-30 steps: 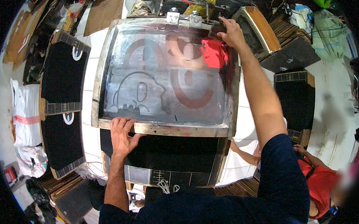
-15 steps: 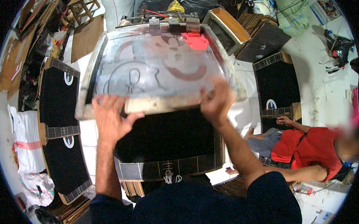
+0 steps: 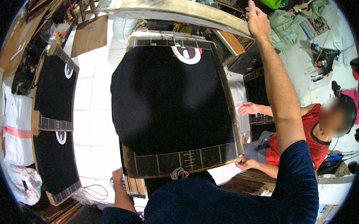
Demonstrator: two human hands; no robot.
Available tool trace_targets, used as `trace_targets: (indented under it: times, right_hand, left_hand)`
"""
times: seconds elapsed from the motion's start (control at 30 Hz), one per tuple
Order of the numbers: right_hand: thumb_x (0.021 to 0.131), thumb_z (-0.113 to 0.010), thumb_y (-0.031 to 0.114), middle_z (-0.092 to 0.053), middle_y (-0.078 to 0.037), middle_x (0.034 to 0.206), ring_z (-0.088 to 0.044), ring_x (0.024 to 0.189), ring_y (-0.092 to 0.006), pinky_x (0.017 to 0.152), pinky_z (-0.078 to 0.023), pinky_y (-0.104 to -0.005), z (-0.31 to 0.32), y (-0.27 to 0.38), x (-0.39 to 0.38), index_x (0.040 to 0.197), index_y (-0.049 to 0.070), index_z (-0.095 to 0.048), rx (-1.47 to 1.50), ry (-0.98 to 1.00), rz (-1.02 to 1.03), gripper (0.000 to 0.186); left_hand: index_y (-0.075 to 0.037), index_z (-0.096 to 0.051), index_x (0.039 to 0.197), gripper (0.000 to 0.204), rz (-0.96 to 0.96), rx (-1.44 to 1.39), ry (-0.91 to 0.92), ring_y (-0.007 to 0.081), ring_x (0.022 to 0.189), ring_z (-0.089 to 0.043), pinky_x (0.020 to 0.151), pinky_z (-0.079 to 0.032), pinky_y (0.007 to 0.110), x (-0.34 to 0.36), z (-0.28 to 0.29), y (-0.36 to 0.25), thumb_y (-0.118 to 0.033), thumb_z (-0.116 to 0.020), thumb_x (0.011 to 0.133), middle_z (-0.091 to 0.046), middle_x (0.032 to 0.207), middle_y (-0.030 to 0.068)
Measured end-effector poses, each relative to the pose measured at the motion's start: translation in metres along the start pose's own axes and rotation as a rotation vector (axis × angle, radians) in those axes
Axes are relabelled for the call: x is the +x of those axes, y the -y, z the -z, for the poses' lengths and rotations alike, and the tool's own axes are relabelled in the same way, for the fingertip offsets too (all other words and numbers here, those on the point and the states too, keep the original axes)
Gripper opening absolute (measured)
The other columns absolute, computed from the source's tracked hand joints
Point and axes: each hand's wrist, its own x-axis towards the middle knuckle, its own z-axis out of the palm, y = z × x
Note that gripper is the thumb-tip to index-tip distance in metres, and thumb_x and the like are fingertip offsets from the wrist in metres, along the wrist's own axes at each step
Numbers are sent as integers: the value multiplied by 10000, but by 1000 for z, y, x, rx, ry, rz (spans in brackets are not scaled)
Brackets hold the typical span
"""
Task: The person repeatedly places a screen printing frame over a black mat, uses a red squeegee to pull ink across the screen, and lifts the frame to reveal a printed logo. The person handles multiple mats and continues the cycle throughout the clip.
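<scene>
The wooden-edged screen printing frame (image 3: 183,12) is tilted up at the top of the view. My right hand (image 3: 259,23) holds its right corner, arm stretched out, with some fingers hidden behind the wood. Below it lies a black cloth panel (image 3: 171,100) on a flat board (image 3: 169,162) with ruled lines along its near edge. A white, brown and blue eye-like print (image 3: 186,55) shows at the cloth's far side. Low on the left, my left hand (image 3: 117,175) is beside the board's near left corner, its fingers mostly hidden.
At the right, a person in a red top (image 3: 298,135) has one hand (image 3: 246,163) at the board's near right corner and another (image 3: 249,108) by its right edge. More boards with black cloth (image 3: 54,93) stand left and right. Stacked boards (image 3: 135,186) lie below.
The screen frame has swung up off the cloth, with my right hand on its corner. My left hand has left the frame and dropped low left. The other person has reached toward the board.
</scene>
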Motion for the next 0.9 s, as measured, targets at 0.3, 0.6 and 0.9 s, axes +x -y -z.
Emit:
trace_targets:
  times: [0.3, 0.6, 0.9]
  right_hand:
    - [959, -367, 750, -774, -33, 1119, -661, 1165, -273, 1044, -432, -415, -4, -4, 46, 1243, 171, -740, 22, 64, -16, 745]
    - [966, -388, 739, -782, -52, 1077, -684, 1109, -261, 1023, -449, -401, -3, -10, 44, 1207, 165, -757, 23, 91, 2, 724]
    - [977, -386, 711, -772, -49, 1127, -661, 1163, -283, 1038, -442, -418, -1, -3, 45, 1254, 171, -738, -32, 82, 12, 702]
  left_hand:
    - [-5, -742, 1181, 409, 373, -715, -583, 404, 975, -721, 856, -558, 465, -67, -72, -27, -347, -589, 1016, -741, 1093, 244]
    - [12, -686, 1182, 254, 256, -525, -684, 454, 975, -678, 871, -539, 515, -62, -71, -18, -116, -602, 980, -714, 1056, 257]
    - [-46, -708, 1049, 215, 194, -46, -1107, 393, 847, -691, 749, -537, 509, -43, 153, -8, -137, -556, 926, -716, 959, 182]
